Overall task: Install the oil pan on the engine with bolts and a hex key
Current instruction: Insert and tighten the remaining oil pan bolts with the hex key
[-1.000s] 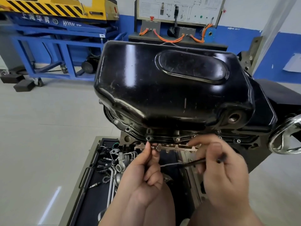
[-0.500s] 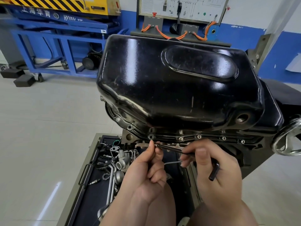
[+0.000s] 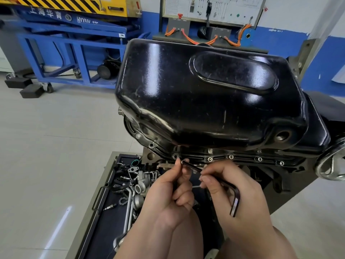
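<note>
**Bolt poised just below the open flange hole**

The oil pan (image 3: 205, 94) is seated on the engine (image 3: 150, 156), with its flange running along the near edge. Four seated bolts (image 3: 231, 157) are seen along the right part of that edge, and an empty hole (image 3: 175, 156) lies toward its left end. Just below and right of that hole, a bolt (image 3: 182, 162), small and partly hidden, appears to be pinched between thumb and forefinger of the left hand (image 3: 168, 195), the other fingers being curled in. The hex key (image 3: 235, 199) is gripped by the right hand (image 3: 242, 200), whose fingers are closed round its long arm. That arm slants up and left to meet the bolt, while the short arm hangs down. The left hand is judged the nearer to the hole, so a short lift up and left is called for, with the shank lined up to the hole. Nothing is seen between bolt and hole. A parts tray (image 3: 108, 230) lies below, and a handwheel (image 3: 332, 165) stands well apart at the right.
</note>
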{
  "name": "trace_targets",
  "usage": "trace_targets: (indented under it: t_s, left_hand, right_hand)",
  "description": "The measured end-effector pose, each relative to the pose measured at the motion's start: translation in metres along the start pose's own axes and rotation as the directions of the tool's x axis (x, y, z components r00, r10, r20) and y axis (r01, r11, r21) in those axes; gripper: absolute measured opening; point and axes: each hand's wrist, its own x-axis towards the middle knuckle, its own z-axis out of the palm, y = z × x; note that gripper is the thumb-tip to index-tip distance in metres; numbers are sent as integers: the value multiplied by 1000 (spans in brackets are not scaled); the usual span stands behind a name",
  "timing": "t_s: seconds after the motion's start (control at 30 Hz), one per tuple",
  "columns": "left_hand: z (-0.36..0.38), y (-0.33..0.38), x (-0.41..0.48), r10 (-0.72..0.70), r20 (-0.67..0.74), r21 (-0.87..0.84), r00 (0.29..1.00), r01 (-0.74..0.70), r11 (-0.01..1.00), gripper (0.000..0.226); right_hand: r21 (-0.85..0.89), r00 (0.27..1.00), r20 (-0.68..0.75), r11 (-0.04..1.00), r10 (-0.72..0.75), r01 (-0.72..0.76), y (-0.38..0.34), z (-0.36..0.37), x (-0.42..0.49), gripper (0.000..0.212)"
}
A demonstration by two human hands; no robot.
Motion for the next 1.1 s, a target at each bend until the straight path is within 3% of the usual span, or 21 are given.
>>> trace_targets:
  t_s: [0.37,1.1]
  left_hand:
    - [0,-1,2,74,39,54,996,-76,996,14]
    - [-6,0,3,-24,118,-105,993,36,994,22]
  right_hand:
    - [-39,993,-53,994,-104,102,0,4,-4,4]
    - [4,992,-63,994,-108,108,9,13,-5,5]
